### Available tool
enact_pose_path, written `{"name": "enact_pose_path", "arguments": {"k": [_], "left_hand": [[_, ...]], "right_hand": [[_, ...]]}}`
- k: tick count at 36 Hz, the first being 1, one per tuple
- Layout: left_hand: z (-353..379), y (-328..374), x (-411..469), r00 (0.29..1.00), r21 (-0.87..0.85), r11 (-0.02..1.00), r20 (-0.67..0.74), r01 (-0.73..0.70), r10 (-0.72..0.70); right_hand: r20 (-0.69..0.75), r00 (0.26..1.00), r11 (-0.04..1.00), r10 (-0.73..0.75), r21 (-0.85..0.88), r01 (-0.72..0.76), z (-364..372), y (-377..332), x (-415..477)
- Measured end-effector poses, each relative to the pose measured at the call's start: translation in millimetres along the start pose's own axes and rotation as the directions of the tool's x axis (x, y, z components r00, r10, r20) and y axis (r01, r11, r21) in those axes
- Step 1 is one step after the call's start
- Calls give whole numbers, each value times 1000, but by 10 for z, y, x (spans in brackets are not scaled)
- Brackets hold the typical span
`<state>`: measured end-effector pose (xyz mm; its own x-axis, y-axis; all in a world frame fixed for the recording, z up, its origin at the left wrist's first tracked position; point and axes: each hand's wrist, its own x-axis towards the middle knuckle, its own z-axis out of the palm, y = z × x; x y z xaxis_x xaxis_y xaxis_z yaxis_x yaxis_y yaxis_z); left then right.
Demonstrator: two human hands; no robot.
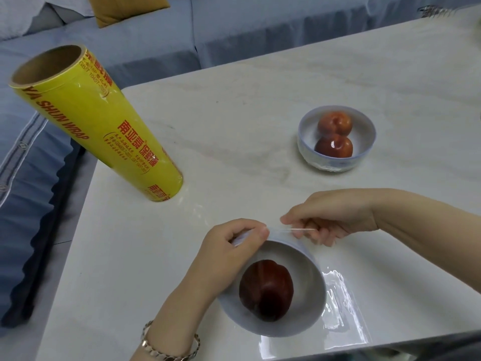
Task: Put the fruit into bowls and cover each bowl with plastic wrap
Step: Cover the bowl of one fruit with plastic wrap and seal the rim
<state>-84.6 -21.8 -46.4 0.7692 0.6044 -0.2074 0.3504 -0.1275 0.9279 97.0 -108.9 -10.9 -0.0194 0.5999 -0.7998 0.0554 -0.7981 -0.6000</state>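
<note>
A white bowl (pixel 309 316) with one dark red fruit (pixel 266 290) sits near the table's front edge. A sheet of clear plastic wrap (pixel 343 308) lies over it and spreads onto the table at its right. My left hand (pixel 231 246) and my right hand (pixel 330 217) pinch the wrap's far edge, stretched taut between them at the bowl's far rim. A second bowl (pixel 307 142) farther back holds two red fruits (pixel 334 135) and has wrap over it. A yellow roll of plastic wrap (pixel 99 126) stands upright at the table's left.
The white marble table (pixel 234 126) ends at the left, where a blue sofa (pixel 31 162) stands close. More blue sofa and a mustard cushion (pixel 125 9) lie beyond the far edge. A bracelet is on my left wrist.
</note>
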Motion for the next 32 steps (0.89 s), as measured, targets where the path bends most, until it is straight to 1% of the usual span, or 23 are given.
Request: {"name": "enact_pose_path", "arguments": {"k": [2, 4, 5, 7, 8, 12, 14, 16, 17, 19, 21, 23, 26, 29, 32], "left_hand": [[5, 16, 2, 1000, 3, 1000, -3, 9, -9], [7, 20, 6, 1000, 13, 1000, -12, 2, -1], [6, 19, 5, 1000, 20, 1000, -17, -7, 7], [3, 24, -1, 999, 28, 999, -27, -18, 18], [2, 31, -9, 999, 32, 999, -29, -23, 24], [-4, 42, -12, 999, 73, 996, -22, -47, 48], [1, 55, -12, 998, 86, 995, -33, -56, 59], [0, 47, -35, 996, 73, 995, -43, -73, 76], [10, 36, -59, 995, 58, 995, -43, -84, 87], [17, 27, -89, 992, 60, 992, -55, -109, 112], [15, 19, -97, 991, 60, 992, -75, -109, 114], [-5, -6, -81, 993, 49, 995, -83, -83, 87], [-24, -35, -64, 993, 70, 995, -83, -75, 81], [-16, -58, -70, 994, 94, 994, -91, -59, 67], [-7, -77, -53, 991, 113, 992, -110, -62, 74]], "right_hand": [[31, 999, 999, -14, 43, 13, 3, -7, 4], [41, 995, 990, -94, 113, 89, 23, 16, 15], [22, 990, 978, -142, 158, 137, 43, 37, 33], [-60, 976, 939, -208, 268, 216, 105, 89, 92], [-115, 970, 918, -215, 315, 241, 143, 117, 127], [-315, 933, 851, -174, 428, 303, 301, 173, 248], [-410, 897, 829, -164, 435, 351, 374, 188, 304], [-523, 839, 848, -148, 370, 380, 424, 261, 381], [-550, 825, 861, -130, 350, 369, 444, 313, 406], [-513, 851, 857, -114, 382, 345, 469, 398, 407], [-481, 865, 838, -144, 406, 366, 451, 403, 379], [-490, 854, 855, -173, 356, 378, 397, 361, 339], [-455, 867, 888, -204, 286, 359, 331, 293, 291], [-425, 891, 916, -160, 272, 295, 314, 323, 253], [-343, 935, 915, -92, 342, 216, 327, 397, 246]]}}
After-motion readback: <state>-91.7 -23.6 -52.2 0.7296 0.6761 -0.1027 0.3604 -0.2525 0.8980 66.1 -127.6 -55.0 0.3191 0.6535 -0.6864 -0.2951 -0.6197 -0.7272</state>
